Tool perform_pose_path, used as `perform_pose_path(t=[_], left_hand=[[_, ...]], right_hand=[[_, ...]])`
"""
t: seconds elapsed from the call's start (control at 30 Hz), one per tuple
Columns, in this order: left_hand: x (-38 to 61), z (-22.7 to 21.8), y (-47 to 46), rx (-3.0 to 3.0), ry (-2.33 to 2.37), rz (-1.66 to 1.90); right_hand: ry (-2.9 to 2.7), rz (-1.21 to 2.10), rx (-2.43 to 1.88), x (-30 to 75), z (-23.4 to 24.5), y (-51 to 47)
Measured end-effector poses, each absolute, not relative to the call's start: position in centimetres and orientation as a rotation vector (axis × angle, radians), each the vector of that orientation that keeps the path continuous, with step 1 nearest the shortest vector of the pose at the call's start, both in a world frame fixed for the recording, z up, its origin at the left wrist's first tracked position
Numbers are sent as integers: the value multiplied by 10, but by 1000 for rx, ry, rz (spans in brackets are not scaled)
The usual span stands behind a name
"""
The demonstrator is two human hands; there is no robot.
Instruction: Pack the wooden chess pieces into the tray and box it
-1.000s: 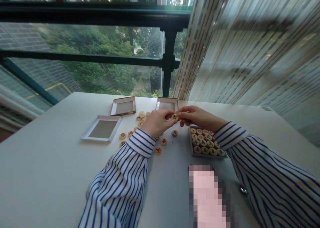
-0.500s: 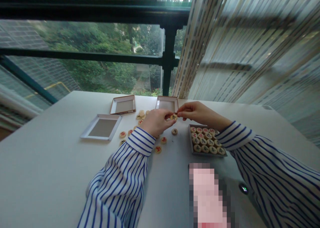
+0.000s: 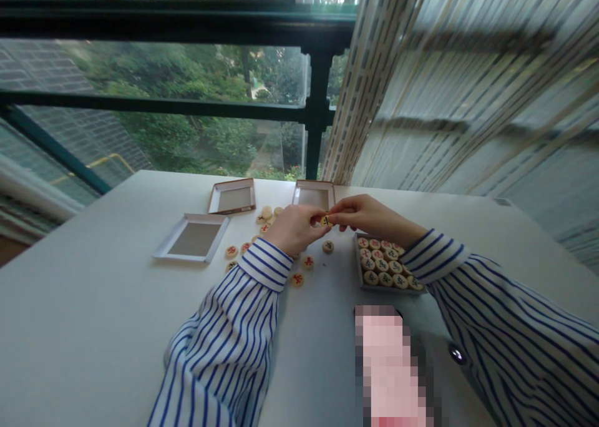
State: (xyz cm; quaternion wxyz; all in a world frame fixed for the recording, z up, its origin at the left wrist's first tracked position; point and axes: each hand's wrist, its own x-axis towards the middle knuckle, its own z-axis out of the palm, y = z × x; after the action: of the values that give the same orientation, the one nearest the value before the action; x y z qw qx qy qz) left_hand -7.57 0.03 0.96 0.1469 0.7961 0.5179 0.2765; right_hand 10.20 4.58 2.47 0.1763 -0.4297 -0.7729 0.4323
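Between my hands is a round wooden Chinese chess piece (image 3: 326, 221) with a dark character facing me. My left hand (image 3: 298, 228) pinches it from the left, and the fingertips of my right hand (image 3: 358, 215) close on its right edge. Loose red-marked and dark-marked pieces lie about my left hand, such as a red-marked piece (image 3: 297, 279) and a dark-marked piece (image 3: 328, 246); my left hand and sleeve hide some of them. A shallow box (image 3: 358, 268) holding rows of pieces sits under my right forearm, which covers its far right corner.
A white-rimmed tray or lid (image 3: 161, 253) lies at the left. Two brown-edged trays, a left one (image 3: 213, 197) and a right one (image 3: 314, 183), lie farther back on the white table (image 3: 93, 327). A pixelated patch (image 3: 388, 364) covers something at the front, beside a small shiny round object (image 3: 457, 354).
My right hand has shifted slightly left, and its fingers now overlap the right edge of the chess piece. My left hand keeps its pinch. The whole view has drifted very slightly.
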Motion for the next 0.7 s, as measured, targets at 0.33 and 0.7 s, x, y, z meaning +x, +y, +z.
perform_pose_path(t=[0.33,0.7], left_hand=[[-116,11,7,2259,1687,515],[-150,18,3,2111,1856,352]], right_hand=[[-2264,1026,-1309,97,5,59],[-2587,609,-1425,87,-6,60]])
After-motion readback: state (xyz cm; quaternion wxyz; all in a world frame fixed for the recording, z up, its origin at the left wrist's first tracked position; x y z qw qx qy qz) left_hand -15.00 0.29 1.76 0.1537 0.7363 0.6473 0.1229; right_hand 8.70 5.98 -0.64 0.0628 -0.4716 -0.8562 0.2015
